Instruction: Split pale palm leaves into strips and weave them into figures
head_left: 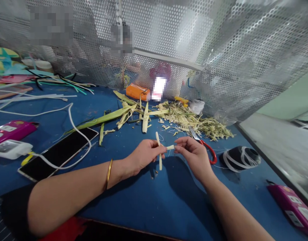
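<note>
My left hand (143, 155) pinches a pale leaf strip (159, 151) and holds it upright over the blue table (154, 201). My right hand (194, 154) pinches a short strip (170, 147) that crosses the upright one at right angles. Both hands hover just above the table, close together. A gold bangle sits on my left wrist.
Red-handled scissors (211, 152) lie behind my right hand. Green leaves (123, 115) and a heap of trimmings (194, 120) lie further back. A phone (58, 154) with a white cable lies at left, a black spool (240, 158) at right, an orange box (138, 92) by the mesh wall.
</note>
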Motion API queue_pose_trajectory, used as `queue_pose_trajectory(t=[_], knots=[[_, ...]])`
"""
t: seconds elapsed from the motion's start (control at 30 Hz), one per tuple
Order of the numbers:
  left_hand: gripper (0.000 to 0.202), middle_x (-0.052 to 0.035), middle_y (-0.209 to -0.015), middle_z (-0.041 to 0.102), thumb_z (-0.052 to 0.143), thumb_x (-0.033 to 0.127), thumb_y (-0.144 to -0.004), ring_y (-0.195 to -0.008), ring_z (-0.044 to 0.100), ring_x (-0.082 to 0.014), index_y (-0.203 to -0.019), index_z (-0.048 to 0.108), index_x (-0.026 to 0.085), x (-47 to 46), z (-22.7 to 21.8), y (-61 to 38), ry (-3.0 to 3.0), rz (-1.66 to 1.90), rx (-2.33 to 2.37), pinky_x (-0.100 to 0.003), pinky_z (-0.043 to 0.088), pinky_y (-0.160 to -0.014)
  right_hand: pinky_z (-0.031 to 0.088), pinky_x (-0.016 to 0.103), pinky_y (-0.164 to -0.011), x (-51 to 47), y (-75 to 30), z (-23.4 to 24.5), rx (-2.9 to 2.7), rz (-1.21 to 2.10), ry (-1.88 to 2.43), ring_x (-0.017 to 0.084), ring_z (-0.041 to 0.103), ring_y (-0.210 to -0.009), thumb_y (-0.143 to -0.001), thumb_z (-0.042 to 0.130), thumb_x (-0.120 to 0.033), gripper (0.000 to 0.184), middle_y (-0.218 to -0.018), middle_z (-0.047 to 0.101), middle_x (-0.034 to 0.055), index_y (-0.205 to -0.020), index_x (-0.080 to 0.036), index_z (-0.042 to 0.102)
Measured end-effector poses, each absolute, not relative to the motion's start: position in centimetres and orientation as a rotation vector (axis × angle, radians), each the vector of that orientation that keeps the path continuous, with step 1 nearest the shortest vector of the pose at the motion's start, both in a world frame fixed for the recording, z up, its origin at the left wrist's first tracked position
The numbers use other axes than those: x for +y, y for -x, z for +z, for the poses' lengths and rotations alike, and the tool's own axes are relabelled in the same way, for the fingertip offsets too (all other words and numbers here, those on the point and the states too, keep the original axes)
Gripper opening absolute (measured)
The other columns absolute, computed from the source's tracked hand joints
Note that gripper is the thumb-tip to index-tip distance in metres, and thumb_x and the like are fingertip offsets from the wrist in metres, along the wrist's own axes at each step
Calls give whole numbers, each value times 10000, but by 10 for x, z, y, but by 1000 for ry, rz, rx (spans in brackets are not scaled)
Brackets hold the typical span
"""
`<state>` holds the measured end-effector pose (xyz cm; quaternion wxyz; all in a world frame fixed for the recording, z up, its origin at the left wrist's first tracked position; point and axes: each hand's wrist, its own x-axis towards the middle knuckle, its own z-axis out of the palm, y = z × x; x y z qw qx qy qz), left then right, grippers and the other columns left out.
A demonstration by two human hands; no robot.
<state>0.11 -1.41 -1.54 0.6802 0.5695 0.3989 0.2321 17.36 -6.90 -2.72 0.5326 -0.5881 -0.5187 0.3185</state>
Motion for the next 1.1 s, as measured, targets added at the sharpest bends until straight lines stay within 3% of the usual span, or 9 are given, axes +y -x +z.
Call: queue_pose_trajectory(t=[0.13, 0.23, 0.33, 0.43, 0.67, 0.8, 0.9, 0.97, 1.1], knots=[[237, -38, -648, 632, 629, 362, -731, -452, 363, -65, -677, 644, 132, -11, -18, 0, -1312, 516, 936, -246, 263, -453, 501, 293, -629, -64, -179, -29, -1218, 790, 1440, 155, 628, -629, -746, 652, -312, 181, -667, 624, -21, -880, -194, 616], [220, -47, -619, 631, 641, 342, -712, -442, 355, -66, -662, 641, 128, -8, -17, 1, -1264, 556, 1014, -247, 254, -444, 495, 324, -673, -65, -194, -23, -1391, 427, 1729, 189, 648, -715, -818, 548, -282, 180, -792, 654, 30, -969, -191, 585], [206, -51, -625, 632, 645, 324, -699, -435, 341, -63, -619, 636, 135, -6, -14, 1, -1234, 575, 1055, -251, 238, -432, 466, 365, -713, -70, -216, -12, -1616, -109, 2269, 275, 649, -880, -836, 509, -246, 235, -993, 655, 149, -1044, -154, 569], [195, -48, -630, 624, 651, 304, -693, -453, 351, -63, -590, 630, 141, -6, -13, 2, -1211, 592, 1058, -248, 241, -435, 450, 364, -683, -72, -233, -8, -1679, -165, 2671, 319, 652, -904, -821, 507, -228, 245, -989, 646, 212, -1025, -108, 569], [199, -27, -626, 602, 663, 313, -692, -462, 343, -56, -622, 635, 129, -5, -14, 3, -1182, 629, 1063, -237, 213, -442, 432, 322, -632, -67, -249, -13, -1644, 9, 2730, 286, 669, -839, -743, 564, -235, 353, -898, 685, 168, -1071, -105, 574], [183, -19, -614, 585, 641, 285, -704, -453, 331, -50, -625, 625, 122, -3, -11, 4, -1166, 656, 1073, -236, 185, -439, 427, 284, -527, -75, -257, -3, -1324, 457, 2381, 202, 627, -633, -698, 564, -246, 590, -800, 683, 80, -1268, -112, 493], [163, -17, -614, 578, 628, 266, -711, -452, 328, -50, -626, 621, 127, -2, -10, 3, -1147, 673, 1082, -238, 185, -440, 380, 255, -441, -82, -262, 5, -1152, 727, 2126, 154, 547, -492, -679, 577, -258, 628, -693, 656, 28, -1284, -116, 494], [165, -11, -593, 559, 630, 265, -716, -450, 319, -51, -618, 616, 133, -1, -10, 3, -1143, 675, 1084, -242, 187, -441, 367, 250, -436, -85, -265, 7, -1179, 668, 2140, 152, 543, -478, -668, 609, -279, 601, -670, 661, 26, -1245, -125, 540], [173, -13, -603, 560, 633, 276, -720, -452, 325, -49, -621, 618, 135, 1, -11, 3, -1143, 679, 1093, -245, 185, -446, 386, 287, -512, -85, -270, 6, -1274, 110, 2436, 225, 626, -625, -656, 649, -312, 540, -767, 710, 84, -1173, -158, 631]])
